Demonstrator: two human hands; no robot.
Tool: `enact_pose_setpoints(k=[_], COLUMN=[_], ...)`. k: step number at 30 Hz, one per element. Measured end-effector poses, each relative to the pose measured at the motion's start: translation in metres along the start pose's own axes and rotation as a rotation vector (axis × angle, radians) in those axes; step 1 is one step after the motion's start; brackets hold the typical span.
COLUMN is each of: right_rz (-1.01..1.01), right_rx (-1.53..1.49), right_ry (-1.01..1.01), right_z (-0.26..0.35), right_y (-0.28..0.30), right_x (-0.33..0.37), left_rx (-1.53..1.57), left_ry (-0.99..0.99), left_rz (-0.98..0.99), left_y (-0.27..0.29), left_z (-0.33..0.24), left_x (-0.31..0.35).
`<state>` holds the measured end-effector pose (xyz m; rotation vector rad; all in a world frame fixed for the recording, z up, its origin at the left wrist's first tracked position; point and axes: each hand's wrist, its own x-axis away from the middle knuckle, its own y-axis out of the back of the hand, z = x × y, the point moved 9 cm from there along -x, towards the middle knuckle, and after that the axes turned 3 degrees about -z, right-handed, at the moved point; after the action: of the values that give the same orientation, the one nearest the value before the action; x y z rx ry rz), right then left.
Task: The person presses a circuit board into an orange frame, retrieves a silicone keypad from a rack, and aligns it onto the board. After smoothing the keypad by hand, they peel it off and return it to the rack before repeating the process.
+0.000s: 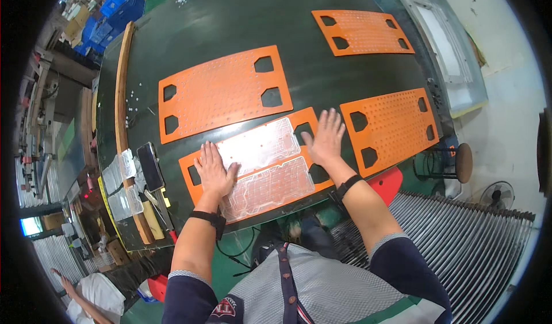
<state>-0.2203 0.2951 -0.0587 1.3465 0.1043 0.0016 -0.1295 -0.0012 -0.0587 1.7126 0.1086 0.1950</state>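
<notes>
Two clear plastic sheets with fine line patterns lie on the nearest orange perforated board (307,118). The farther sheet (261,145) shines with glare, and the nearer sheet (270,190) shows orange through it. My left hand (215,171) lies flat with fingers stretched out, at the left ends of the sheets. My right hand (326,140) is spread over the right end of the board, next to its cut-out openings and beyond the sheets' right edges. Neither hand grips anything.
More orange boards lie on the dark table (224,13): one beyond (224,94), two to the right (391,125) (365,31). At left are a wooden strip (122,88), a phone (150,166) and clear plastic pieces (125,202). A stool (463,163) stands right.
</notes>
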Motion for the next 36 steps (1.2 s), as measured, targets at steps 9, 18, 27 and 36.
enact_pose_setpoints(k=[9,18,27,36], right_rz=[-0.059,-0.142,-0.120,-0.103], right_rx=[-0.491,-0.472,-0.475,-0.429], right_ry=[0.150,0.214,0.215,0.228], right_z=[-0.057,-0.052,-0.052,-0.051], right_y=[0.024,0.027,0.025,0.028], right_x=[0.073,0.074,0.076,0.075], left_rx=[0.333,0.058,-0.026,0.242], left_ry=[-0.162,-0.076,-0.099,-0.134], left_rz=[-0.370,0.225,0.295,0.222], left_y=[0.038,-0.013,-0.021,0.041], left_z=[-0.031,-0.199,-0.203,-0.148], left_x=[0.000,-0.042,-0.054,-0.046])
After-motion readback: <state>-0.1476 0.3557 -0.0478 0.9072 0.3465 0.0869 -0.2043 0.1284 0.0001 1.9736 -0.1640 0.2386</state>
